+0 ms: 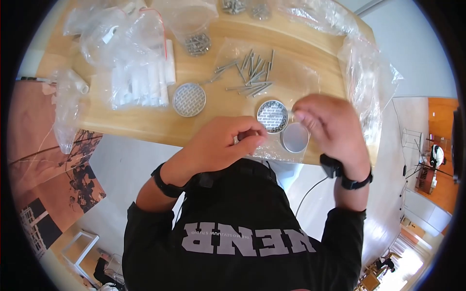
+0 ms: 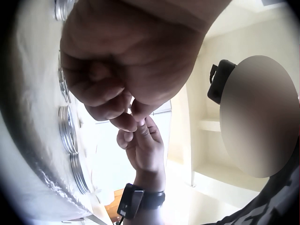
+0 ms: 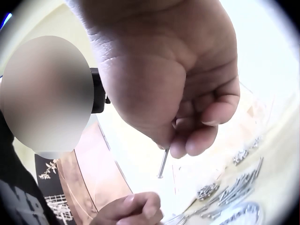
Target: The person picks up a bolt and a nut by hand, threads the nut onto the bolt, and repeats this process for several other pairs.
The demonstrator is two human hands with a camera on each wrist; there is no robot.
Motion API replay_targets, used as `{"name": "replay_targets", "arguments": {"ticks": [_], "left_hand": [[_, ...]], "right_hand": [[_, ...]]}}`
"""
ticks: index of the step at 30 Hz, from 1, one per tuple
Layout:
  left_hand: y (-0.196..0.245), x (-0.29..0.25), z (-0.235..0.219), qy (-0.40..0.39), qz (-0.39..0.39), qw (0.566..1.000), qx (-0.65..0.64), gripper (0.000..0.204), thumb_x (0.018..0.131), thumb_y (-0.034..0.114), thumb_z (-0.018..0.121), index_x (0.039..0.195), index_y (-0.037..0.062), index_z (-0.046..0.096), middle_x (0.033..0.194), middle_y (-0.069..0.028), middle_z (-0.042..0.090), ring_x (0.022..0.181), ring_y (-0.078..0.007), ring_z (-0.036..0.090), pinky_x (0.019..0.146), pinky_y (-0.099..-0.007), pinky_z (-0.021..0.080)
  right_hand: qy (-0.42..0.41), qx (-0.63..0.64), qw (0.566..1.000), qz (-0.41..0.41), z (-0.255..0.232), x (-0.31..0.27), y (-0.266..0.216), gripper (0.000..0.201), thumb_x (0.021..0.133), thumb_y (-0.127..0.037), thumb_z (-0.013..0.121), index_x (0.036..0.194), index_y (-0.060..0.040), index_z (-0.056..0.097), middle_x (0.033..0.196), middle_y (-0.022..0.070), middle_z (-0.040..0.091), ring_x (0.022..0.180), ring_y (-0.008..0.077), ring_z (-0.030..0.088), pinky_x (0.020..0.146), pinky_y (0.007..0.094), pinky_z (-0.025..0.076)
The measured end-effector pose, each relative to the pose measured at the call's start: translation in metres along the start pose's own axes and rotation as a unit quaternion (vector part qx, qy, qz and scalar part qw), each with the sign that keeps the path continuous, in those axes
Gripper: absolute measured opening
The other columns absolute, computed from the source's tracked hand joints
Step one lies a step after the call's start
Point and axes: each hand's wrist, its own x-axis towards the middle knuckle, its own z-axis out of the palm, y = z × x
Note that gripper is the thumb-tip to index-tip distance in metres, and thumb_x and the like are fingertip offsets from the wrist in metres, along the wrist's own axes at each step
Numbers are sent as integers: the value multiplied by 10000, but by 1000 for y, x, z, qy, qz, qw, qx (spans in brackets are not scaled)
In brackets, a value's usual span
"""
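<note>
My right hand [image 1: 330, 123] is raised over the table's near right side. In the right wrist view its thumb and fingertips pinch a thin metal screw [image 3: 163, 164], flared end pointing down. My left hand [image 1: 225, 140] hovers at the near edge, fingers curled and thumb tip close to the index finger; I cannot tell whether something small is between them. Below the right hand stands a round tin [image 1: 259, 122] with small dark metal pieces round a printed white liner. A second, plain silvery round tin [image 1: 295, 137] sits right beside it.
Long screws [image 1: 252, 72] lie loose on a clear plastic sheet. Another round tin [image 1: 189, 100] with a printed liner lies left of them. White tubes [image 1: 141, 85] in plastic bags fill the left; bagged screws [image 1: 197, 44] lie further back. Crumpled plastic [image 1: 364, 77] lines the right edge.
</note>
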Motion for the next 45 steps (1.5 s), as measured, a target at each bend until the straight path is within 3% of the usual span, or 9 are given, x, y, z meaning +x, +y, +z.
{"name": "replay_targets", "arguments": {"ticks": [6,8,15,19,21,26,29,31,45], "left_hand": [[-23,-35,-13,71,-61,995,-47,127,934,121,604,980,12,652,738,-25,635,658,-83,592,614,-226,461],[-24,-47,-18,72,-77,994,-31,132,938,122,602,984,9,652,732,-20,632,656,-78,587,608,-216,457],[-31,-84,-24,138,-110,984,16,114,944,63,584,992,-17,650,734,-12,611,660,-64,555,603,-211,448],[-29,-91,-26,144,-104,982,61,114,936,62,594,980,-25,653,723,-30,628,630,-76,567,588,-214,450],[-31,-89,-26,144,-94,983,59,112,933,65,596,976,-18,657,722,-25,633,622,-76,569,579,-216,447],[-16,-63,-25,115,-37,980,159,113,918,90,610,984,22,672,723,-31,651,589,-110,574,555,-238,444],[-6,-38,-22,111,-5,961,253,114,889,157,637,938,58,661,781,-105,662,689,-293,633,599,-358,491],[-5,-21,-26,131,138,905,381,92,862,131,653,939,82,663,784,-83,647,691,-271,621,585,-340,480],[-6,23,-37,170,82,785,590,205,819,144,684,1007,94,621,934,-63,635,890,-292,624,732,-408,522]], "right_hand": [[106,-230,965,-71,-56,102,23,166,929,-218,609,948,-55,637,760,124,607,635,295,564,603,340,466],[128,-241,962,-13,-66,150,29,212,867,-271,607,895,-84,704,811,164,687,749,363,655,682,429,526],[49,-389,920,12,-47,213,80,295,888,-351,563,908,-98,714,812,155,693,790,378,657,710,466,527],[64,-371,925,45,-49,180,47,250,878,-308,576,895,-99,712,814,150,696,786,362,667,713,452,535],[61,-271,959,-54,-42,150,65,191,948,-238,585,956,-54,636,776,133,617,666,309,580,626,364,470],[-58,-157,986,-27,-14,50,35,172,879,-236,631,879,-64,637,756,133,625,728,349,605,640,419,486],[-80,-76,993,30,3,11,23,117,857,-195,660,887,-84,640,804,101,636,737,329,612,635,412,486],[-97,-81,992,10,16,-1,16,87,830,-143,660,901,-97,636,819,77,619,759,311,621,630,404,485],[-121,-123,979,-109,47,5,21,140,803,-142,663,942,-129,663,874,24,625,784,280,617,632,381,492]]}}
